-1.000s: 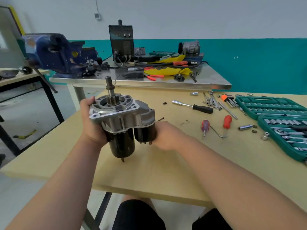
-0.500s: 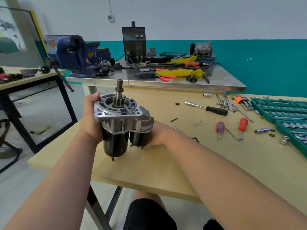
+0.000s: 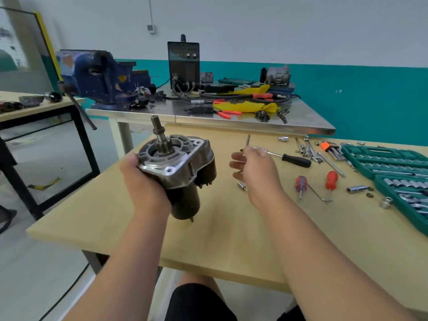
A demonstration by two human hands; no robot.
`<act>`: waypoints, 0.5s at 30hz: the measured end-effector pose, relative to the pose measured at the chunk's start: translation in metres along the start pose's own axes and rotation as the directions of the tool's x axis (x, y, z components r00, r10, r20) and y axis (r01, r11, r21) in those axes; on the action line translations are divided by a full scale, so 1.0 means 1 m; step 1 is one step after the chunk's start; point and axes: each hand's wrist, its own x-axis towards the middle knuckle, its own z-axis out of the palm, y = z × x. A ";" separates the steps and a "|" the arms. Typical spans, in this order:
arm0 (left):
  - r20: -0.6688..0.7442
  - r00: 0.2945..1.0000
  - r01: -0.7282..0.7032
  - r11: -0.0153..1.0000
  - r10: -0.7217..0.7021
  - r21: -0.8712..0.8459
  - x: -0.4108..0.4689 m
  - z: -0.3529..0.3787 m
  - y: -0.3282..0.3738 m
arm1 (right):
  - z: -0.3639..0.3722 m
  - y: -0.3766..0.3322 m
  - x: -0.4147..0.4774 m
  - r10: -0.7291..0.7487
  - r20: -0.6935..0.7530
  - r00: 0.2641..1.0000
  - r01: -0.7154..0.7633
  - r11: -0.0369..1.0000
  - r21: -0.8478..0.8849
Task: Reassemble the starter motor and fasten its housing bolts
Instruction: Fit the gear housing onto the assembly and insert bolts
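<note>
**Pale wood table (image 3: 231, 239), tools crowding its right side**

Green socket cases (image 3: 382, 158), two red-handled screwdrivers (image 3: 331, 180) and a black-handled driver (image 3: 296, 160) sit over there. Left hand (image 3: 143, 181) has its fingers wrapped round the starter motor (image 3: 180, 167), tilted, grey cast nose up, over the left part. Right hand (image 3: 257, 174) pinches a thin bolt (image 3: 248, 141) upright just beside it, other fingers spread.

On my feed, a blue vise (image 3: 102, 77) stood at the left end of the steel table (image 3: 301, 126), a black box with knobs (image 3: 184, 62) just beside it, and a yellow cloth (image 3: 250, 105) and red-handled pliers (image 3: 228, 113) lay further right. On the wooden bench (image 3: 231, 228) nearer me lay a black-handled driver (image 3: 296, 160), two red-handled screwdrivers (image 3: 331, 180) side by side, and green socket cases (image 3: 382, 158) at the right edge.
</note>
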 end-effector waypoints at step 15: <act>0.000 0.968 -0.212 0.819 0.251 0.533 -0.009 0.043 -0.024 | -0.030 -0.053 0.000 -0.161 0.006 0.987 0.160 0.983 0.088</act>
